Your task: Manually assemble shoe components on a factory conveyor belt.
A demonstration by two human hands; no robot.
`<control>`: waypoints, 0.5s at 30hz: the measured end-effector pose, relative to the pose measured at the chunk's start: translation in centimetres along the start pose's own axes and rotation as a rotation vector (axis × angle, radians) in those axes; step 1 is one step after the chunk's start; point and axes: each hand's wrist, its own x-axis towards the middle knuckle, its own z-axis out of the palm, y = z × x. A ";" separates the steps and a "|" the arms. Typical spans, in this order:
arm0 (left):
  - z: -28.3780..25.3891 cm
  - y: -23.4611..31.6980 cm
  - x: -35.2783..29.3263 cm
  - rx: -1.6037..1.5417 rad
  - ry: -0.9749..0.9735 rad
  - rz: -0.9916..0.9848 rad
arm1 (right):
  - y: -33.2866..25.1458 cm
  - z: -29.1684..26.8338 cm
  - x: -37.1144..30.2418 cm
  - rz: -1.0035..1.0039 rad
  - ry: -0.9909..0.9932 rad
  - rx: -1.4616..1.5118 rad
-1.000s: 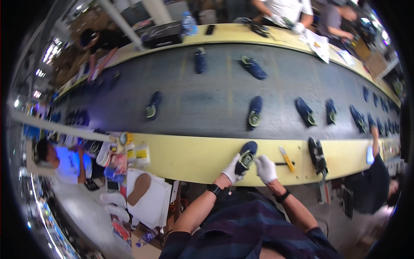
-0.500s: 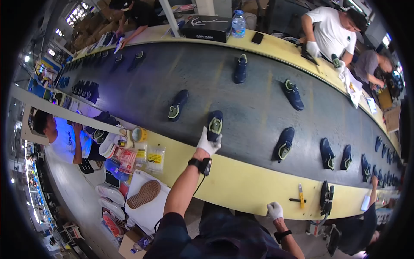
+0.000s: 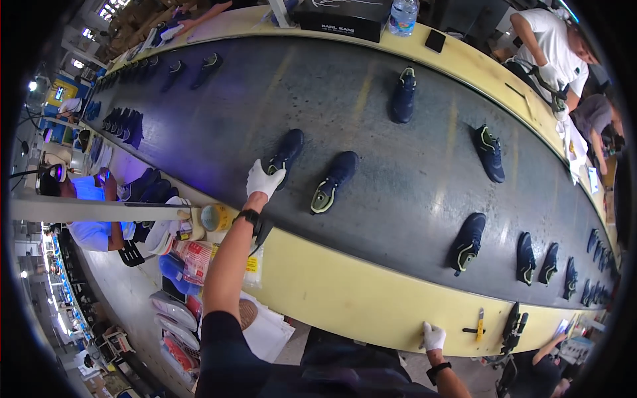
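Observation:
My left hand [image 3: 264, 180], in a white glove, reaches over the dark belt to the heel end of a navy shoe [image 3: 288, 152] with pale green lining. Its fingers and thumb are apart in a V around the heel, the thumb overlapping the shoe. To the right lies another navy shoe [image 3: 336, 180], its heel towards me, with no hand on it. My right hand [image 3: 433, 336], also gloved in white, rests at the near edge of the yellow table [image 3: 371, 308]. The right fingers are curled, with nothing visible in them.
More navy shoes [image 3: 404, 96] lie spread along the belt [image 3: 378, 225]. A yellow-handled cutter [image 3: 480, 325] and a black tool [image 3: 514, 327] sit on the near ledge. Packaged goods [image 3: 194, 260] are at left. Across the belt, a white-shirted co-worker [image 3: 547, 50] handles a shoe.
My left hand has let go of the shoe it held, which now lies on the belt, and moved left to another shoe. My right hand stays by the table edge. The view has shifted.

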 end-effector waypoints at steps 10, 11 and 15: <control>0.4 0.3 -4.4 -0.432 -0.217 -0.129 | 0.1 -0.3 -0.2 -0.045 -0.002 -0.076; -1.0 3.5 -5.3 -0.753 -0.394 -0.340 | 1.1 -0.7 -0.1 -0.039 0.012 -0.080; -7.1 5.6 -14.4 -1.373 -0.620 -0.329 | 1.6 -1.1 0.0 -0.097 0.005 -0.031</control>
